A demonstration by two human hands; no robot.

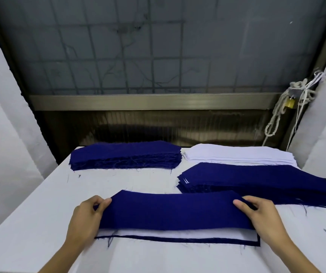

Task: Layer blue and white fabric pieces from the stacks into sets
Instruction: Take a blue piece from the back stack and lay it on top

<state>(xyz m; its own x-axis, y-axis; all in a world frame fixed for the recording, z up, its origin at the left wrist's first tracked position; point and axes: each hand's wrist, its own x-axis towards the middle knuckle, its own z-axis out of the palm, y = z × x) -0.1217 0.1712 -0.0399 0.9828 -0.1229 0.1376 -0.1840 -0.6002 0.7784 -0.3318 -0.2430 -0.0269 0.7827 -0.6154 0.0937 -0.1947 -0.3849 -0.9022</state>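
Observation:
A long blue fabric piece (pixel 174 211) is held across the near middle of the table. My left hand (pixel 85 217) pinches its left end, and my right hand (pixel 264 215) pinches its right end. Under it lies a white piece (pixel 178 234), and below that a blue piece (pixel 178 239) shows as a thin edge. A blue stack (pixel 124 156) sits at the back left. A white stack (pixel 237 155) sits at the back right. In front of the white stack lies a pile of layered blue and white pieces (pixel 256 184).
The table (pixel 30 223) is covered in white cloth with loose threads. A dark window and metal rail (pixel 154 102) stand behind it. White cords and a brass padlock (pixel 290 103) hang at the back right. White walls flank both sides.

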